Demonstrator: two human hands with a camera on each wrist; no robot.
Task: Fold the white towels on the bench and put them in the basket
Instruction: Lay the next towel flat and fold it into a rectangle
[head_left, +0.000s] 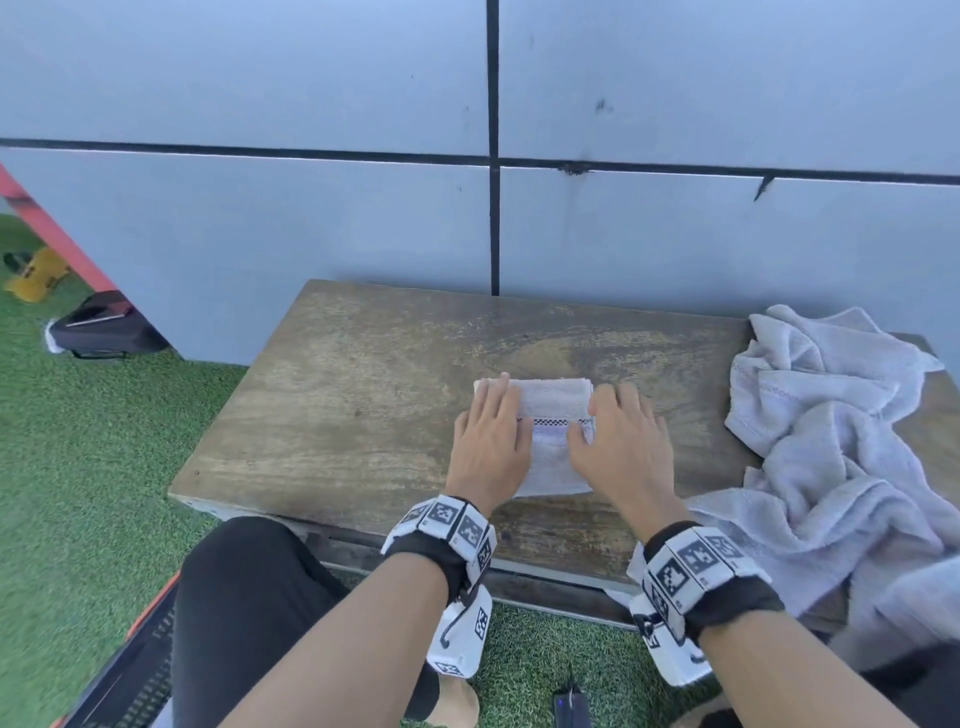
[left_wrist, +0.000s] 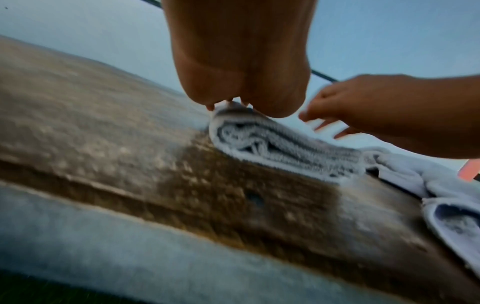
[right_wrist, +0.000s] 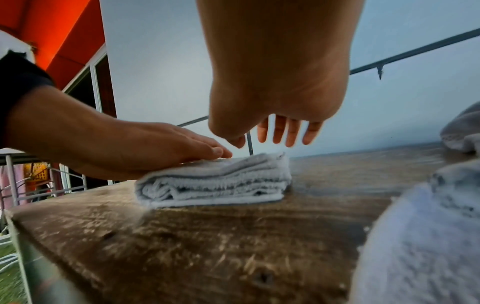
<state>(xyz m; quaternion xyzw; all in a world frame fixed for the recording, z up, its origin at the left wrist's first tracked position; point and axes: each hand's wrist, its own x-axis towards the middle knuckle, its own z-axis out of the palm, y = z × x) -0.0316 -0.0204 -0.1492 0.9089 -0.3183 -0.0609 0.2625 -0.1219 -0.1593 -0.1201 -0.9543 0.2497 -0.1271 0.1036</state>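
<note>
A small folded white towel (head_left: 551, 436) lies in several layers in the middle of the wooden bench (head_left: 363, 395). My left hand (head_left: 488, 441) lies flat on the towel's left side, fingers straight, pressing it down (right_wrist: 155, 150). My right hand (head_left: 621, 441) hovers just above the towel's right edge with fingers straight and spread (right_wrist: 285, 131), holding nothing. The folded towel's stacked layers (right_wrist: 215, 185) show edge-on in the right wrist view and also in the left wrist view (left_wrist: 272, 146). A heap of unfolded white towels (head_left: 831, 441) lies on the bench's right end.
A grey panelled wall (head_left: 675, 234) stands right behind the bench. Green artificial grass (head_left: 78, 441) covers the ground. A dark basket with an orange rim (head_left: 135, 670) sits at the lower left beside my knee. A black bag (head_left: 98, 327) lies by the wall at left.
</note>
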